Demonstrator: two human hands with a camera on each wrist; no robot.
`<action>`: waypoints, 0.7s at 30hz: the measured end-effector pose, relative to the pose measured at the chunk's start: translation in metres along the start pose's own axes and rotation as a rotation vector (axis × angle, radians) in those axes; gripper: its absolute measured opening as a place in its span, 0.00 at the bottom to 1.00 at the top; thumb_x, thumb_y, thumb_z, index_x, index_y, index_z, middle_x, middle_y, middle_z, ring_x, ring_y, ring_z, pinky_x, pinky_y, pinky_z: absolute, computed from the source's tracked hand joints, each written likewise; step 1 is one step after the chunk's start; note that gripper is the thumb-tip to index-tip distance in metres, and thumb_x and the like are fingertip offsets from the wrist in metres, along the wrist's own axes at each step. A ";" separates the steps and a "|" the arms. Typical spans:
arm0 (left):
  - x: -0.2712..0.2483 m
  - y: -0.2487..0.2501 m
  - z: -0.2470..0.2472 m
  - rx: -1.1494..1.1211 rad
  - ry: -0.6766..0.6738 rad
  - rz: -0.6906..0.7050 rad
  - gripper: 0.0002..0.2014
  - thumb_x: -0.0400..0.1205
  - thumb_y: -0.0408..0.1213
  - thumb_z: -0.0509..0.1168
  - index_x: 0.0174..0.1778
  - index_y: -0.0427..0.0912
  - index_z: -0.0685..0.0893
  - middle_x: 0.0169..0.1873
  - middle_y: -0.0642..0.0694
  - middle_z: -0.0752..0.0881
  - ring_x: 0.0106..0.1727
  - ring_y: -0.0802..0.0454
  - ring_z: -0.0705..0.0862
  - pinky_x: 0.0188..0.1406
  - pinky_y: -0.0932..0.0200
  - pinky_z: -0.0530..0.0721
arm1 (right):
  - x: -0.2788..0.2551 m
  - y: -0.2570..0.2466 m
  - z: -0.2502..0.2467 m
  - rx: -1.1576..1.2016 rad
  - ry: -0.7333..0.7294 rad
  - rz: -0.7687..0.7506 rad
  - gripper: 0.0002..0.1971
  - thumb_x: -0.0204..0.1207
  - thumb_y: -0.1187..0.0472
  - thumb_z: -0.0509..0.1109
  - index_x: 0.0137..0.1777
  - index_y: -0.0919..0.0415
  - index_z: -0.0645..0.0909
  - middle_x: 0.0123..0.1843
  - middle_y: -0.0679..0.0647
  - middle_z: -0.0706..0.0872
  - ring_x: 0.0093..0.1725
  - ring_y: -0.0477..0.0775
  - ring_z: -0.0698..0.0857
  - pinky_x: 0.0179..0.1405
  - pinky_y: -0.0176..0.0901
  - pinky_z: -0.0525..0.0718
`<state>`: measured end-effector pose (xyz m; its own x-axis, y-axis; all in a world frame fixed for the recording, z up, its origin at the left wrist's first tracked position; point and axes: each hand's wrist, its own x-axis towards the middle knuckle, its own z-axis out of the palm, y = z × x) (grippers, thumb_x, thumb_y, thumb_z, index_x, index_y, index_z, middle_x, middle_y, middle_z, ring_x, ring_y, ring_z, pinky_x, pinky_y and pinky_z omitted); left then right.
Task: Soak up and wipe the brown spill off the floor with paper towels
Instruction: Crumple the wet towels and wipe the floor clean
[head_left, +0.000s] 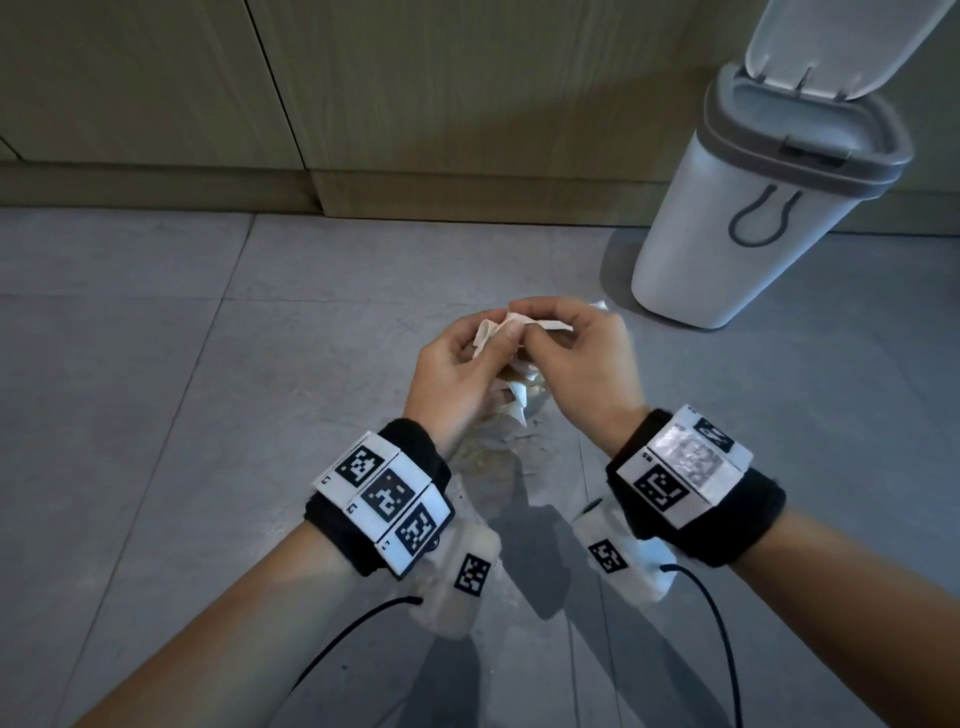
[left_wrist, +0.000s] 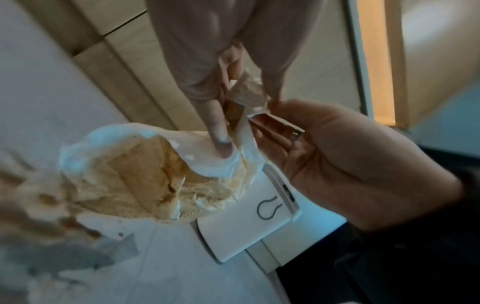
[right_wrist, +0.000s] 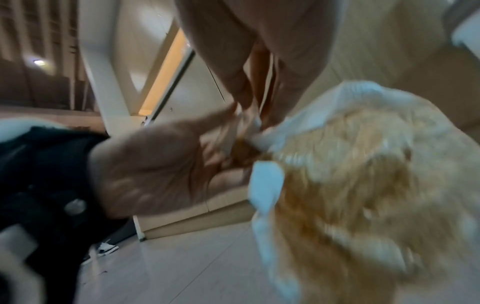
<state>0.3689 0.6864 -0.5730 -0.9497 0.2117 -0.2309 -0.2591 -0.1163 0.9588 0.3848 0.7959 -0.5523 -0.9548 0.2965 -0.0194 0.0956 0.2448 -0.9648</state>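
Both hands hold one wet, brown-stained paper towel (head_left: 521, 397) up above the floor. My left hand (head_left: 498, 340) pinches its top edge between thumb and fingers, and my right hand (head_left: 540, 325) pinches the same edge right beside it. The towel (left_wrist: 145, 176) hangs down crumpled, white at the rim and tan-brown in the middle. It shows blurred and large in the right wrist view (right_wrist: 363, 181). A thin brown smear of spill (head_left: 488, 458) lies on the grey tiles below the hands.
A white bin (head_left: 737, 223) with a grey rim stands at the back right, its flip lid (head_left: 831, 41) raised. Wooden cabinet fronts (head_left: 363, 104) run along the back. Grey floor tiles (head_left: 156, 364) spread to the left.
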 end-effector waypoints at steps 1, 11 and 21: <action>0.001 0.000 0.000 -0.028 0.003 -0.022 0.10 0.82 0.38 0.65 0.56 0.38 0.83 0.46 0.36 0.88 0.44 0.45 0.88 0.44 0.48 0.88 | 0.001 -0.004 -0.004 -0.059 -0.034 -0.012 0.09 0.75 0.69 0.67 0.53 0.62 0.86 0.41 0.54 0.89 0.38 0.46 0.87 0.41 0.31 0.85; 0.023 -0.065 -0.056 -0.342 0.376 -0.379 0.09 0.84 0.27 0.59 0.58 0.40 0.76 0.58 0.35 0.79 0.45 0.44 0.83 0.25 0.59 0.89 | 0.015 0.006 -0.032 -0.398 0.016 -0.158 0.09 0.76 0.64 0.67 0.51 0.58 0.88 0.43 0.45 0.85 0.41 0.40 0.82 0.49 0.34 0.80; 0.031 -0.072 -0.072 0.183 0.476 -0.153 0.13 0.79 0.21 0.60 0.41 0.44 0.81 0.48 0.37 0.86 0.38 0.52 0.82 0.31 0.66 0.82 | 0.017 0.041 -0.027 -0.495 -0.078 -0.123 0.09 0.77 0.64 0.66 0.50 0.58 0.88 0.53 0.51 0.88 0.49 0.41 0.79 0.42 0.11 0.68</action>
<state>0.3455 0.6315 -0.6615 -0.8892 -0.2557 -0.3793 -0.4064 0.0611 0.9116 0.3798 0.8359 -0.5848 -0.9837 0.1731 0.0491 0.0848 0.6869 -0.7218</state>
